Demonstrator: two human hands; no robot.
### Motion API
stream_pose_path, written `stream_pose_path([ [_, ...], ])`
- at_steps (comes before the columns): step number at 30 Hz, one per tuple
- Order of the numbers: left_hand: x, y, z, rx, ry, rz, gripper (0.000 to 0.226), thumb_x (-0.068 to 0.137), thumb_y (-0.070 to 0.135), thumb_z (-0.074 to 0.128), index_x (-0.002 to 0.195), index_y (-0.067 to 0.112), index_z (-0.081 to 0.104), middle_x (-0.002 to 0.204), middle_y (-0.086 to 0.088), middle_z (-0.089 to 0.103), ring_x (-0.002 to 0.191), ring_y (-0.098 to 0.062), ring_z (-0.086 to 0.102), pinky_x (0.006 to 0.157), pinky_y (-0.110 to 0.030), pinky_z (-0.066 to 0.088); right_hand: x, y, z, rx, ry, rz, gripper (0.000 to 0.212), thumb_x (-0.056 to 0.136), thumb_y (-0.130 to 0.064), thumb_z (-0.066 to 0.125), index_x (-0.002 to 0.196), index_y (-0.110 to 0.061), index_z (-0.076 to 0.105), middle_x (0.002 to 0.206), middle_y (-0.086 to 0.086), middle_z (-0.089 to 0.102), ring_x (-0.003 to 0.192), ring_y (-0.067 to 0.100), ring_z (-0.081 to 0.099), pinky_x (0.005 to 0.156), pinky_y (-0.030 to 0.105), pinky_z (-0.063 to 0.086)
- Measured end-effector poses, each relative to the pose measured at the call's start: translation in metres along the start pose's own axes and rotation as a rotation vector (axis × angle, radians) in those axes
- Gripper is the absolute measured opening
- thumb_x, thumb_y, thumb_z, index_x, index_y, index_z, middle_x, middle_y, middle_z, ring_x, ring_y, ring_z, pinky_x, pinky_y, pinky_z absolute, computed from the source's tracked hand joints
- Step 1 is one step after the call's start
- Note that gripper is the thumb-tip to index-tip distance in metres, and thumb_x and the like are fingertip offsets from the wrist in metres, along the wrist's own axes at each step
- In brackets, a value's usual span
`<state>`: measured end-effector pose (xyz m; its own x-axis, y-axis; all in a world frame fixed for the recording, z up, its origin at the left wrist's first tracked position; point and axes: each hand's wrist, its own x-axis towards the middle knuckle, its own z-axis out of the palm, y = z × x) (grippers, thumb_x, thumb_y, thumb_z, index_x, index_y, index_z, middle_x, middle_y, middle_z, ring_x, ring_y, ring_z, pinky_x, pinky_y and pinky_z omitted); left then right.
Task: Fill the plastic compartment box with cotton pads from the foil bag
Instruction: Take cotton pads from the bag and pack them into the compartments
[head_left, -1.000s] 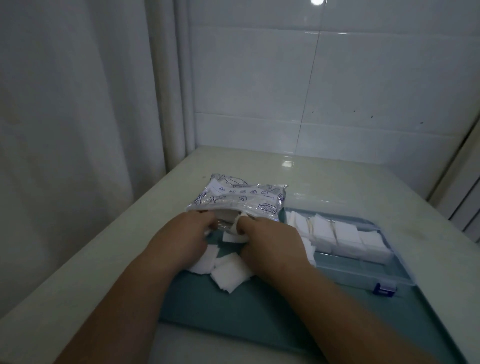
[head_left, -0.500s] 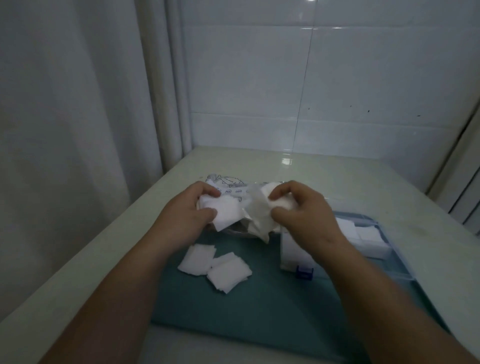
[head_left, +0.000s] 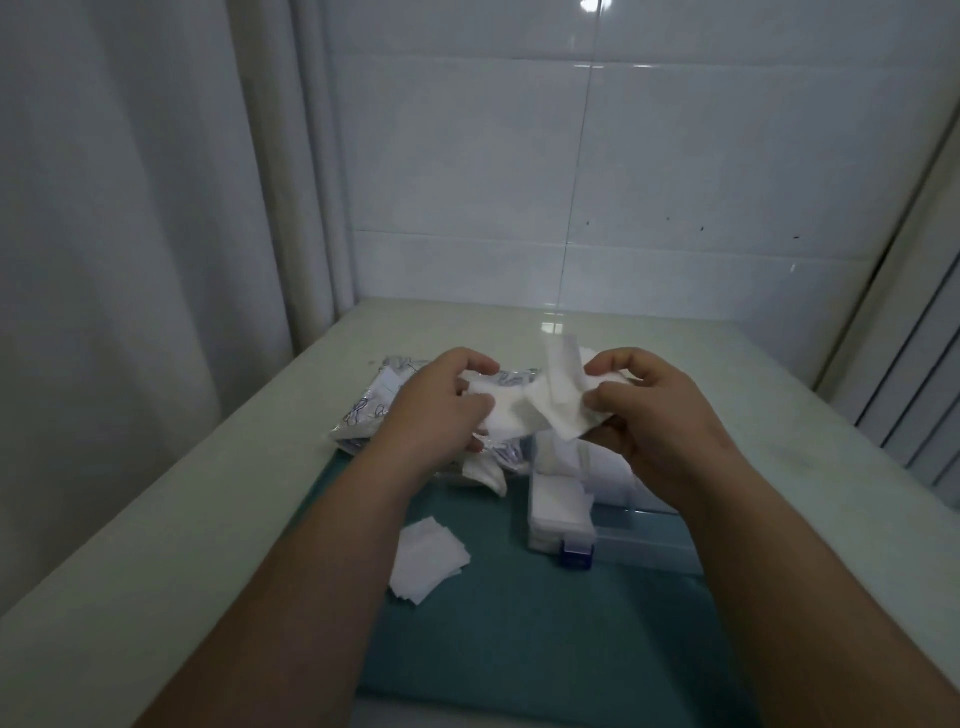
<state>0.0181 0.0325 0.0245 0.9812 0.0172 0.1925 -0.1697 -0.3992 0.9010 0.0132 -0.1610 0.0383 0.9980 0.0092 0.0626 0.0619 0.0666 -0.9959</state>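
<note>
Hanging above the left end of the plastic compartment box (head_left: 641, 535), the cotton pads (head_left: 543, 410) are pinched by the left hand (head_left: 436, 410) and right hand (head_left: 657, 423), which are held close together. The foil bag (head_left: 366, 413) lies beneath the left hand at the far edge of the teal mat (head_left: 519, 639). Loose pads (head_left: 426, 561) rest on open mat beside the box.

Soft matt white cotton pads (head_left: 558, 410), a crinkled shiny foil bag (head_left: 363, 415), a clear glossy plastic box (head_left: 639, 530), a matt teal mat (head_left: 519, 623) and glossy wall tiles (head_left: 675, 156).

The left hand (head_left: 441, 410) partly hides the foil bag (head_left: 363, 413).
</note>
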Motion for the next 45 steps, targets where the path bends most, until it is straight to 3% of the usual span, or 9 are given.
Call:
stream_pose_path([
  [6,-0.011,-0.006,0.009,-0.099,-0.092,-0.028,0.018,0.094,0.013,0.059,0.104,0.026,0.052,0.096,-0.011,0.066,0.061,-0.023,0.070,0.066,-0.042,0.062,0.001,0.004,0.004,-0.069,-0.034,-0.015,0.026,0.079,0.012,0.063,0.099,-0.004,0.064,0.111,0.008,0.054,0.097,0.036,0.064,0.066,0.033,0.061],
  [12,-0.014,-0.006,0.008,-0.242,-0.196,-0.053,0.018,0.093,0.011,0.061,0.107,0.018,0.053,0.090,-0.020,0.069,0.060,-0.021,0.064,0.051,-0.027,0.052,-0.005,0.003,0.006,-0.364,-0.109,-0.226,0.028,0.076,0.006,0.066,0.090,-0.017,0.064,0.100,-0.004,0.058,0.082,0.018,0.061,0.057,0.022,0.055],
  [19,-0.010,-0.012,0.010,-0.393,-0.243,-0.075,0.023,0.092,0.012,0.065,0.112,0.014,0.055,0.096,-0.029,0.066,0.073,-0.032,0.064,0.068,-0.045,0.057,-0.002,0.008,0.009,-0.566,-0.089,-0.297,0.032,0.074,-0.004,0.072,0.087,-0.031,0.060,0.098,-0.019,0.052,0.086,0.014,0.055,0.070,0.026,0.057],
  [22,-0.009,-0.012,0.009,-0.400,-0.230,-0.078,0.021,0.093,0.008,0.061,0.112,0.014,0.055,0.088,-0.031,0.062,0.064,-0.029,0.063,0.056,-0.035,0.055,-0.001,0.006,0.006,-0.559,-0.073,-0.311,0.032,0.074,-0.005,0.072,0.087,-0.032,0.060,0.098,-0.018,0.053,0.085,0.013,0.055,0.067,0.022,0.053],
  [24,-0.009,-0.012,0.009,-0.393,-0.225,-0.064,0.021,0.094,0.004,0.058,0.112,0.013,0.056,0.080,-0.022,0.061,0.058,-0.022,0.062,0.048,-0.028,0.050,-0.001,0.005,0.005,-0.551,-0.071,-0.316,0.033,0.074,-0.005,0.072,0.086,-0.032,0.060,0.098,-0.018,0.054,0.085,0.012,0.055,0.066,0.021,0.052],
  [30,-0.010,-0.012,0.010,-0.372,-0.217,-0.039,0.019,0.094,0.003,0.056,0.108,0.015,0.060,0.077,-0.014,0.062,0.057,-0.016,0.060,0.047,-0.025,0.047,-0.003,0.007,0.007,-0.603,-0.093,-0.323,0.031,0.073,-0.008,0.075,0.088,-0.031,0.060,0.097,-0.024,0.052,0.084,0.007,0.054,0.059,0.009,0.045],
  [36,-0.010,-0.009,0.011,-0.493,-0.197,-0.101,0.010,0.096,0.012,0.054,0.097,0.014,0.064,0.075,-0.011,0.062,0.055,-0.017,0.056,0.048,-0.029,0.047,-0.004,0.005,0.007,-0.625,-0.073,-0.342,0.030,0.072,-0.008,0.073,0.086,-0.031,0.061,0.095,-0.023,0.053,0.082,0.006,0.054,0.064,0.015,0.049],
  [40,-0.013,-0.004,0.012,-0.692,-0.242,-0.132,0.027,0.087,0.031,0.060,0.099,0.006,0.060,0.082,-0.013,0.063,0.066,-0.021,0.061,0.050,-0.028,0.054,-0.004,0.005,0.007,-0.633,-0.066,-0.342,0.029,0.073,-0.007,0.073,0.087,-0.029,0.061,0.095,-0.020,0.054,0.083,0.008,0.055,0.068,0.021,0.053],
  [45,-0.011,-0.009,0.009,-0.648,-0.282,-0.117,0.024,0.087,-0.006,0.062,0.107,0.006,0.059,0.091,-0.020,0.067,0.077,-0.027,0.066,0.062,-0.032,0.060,-0.003,0.004,0.005,-0.530,-0.037,-0.330,0.030,0.074,-0.002,0.070,0.085,-0.028,0.061,0.095,-0.016,0.056,0.082,0.009,0.056,0.061,0.016,0.046],
])
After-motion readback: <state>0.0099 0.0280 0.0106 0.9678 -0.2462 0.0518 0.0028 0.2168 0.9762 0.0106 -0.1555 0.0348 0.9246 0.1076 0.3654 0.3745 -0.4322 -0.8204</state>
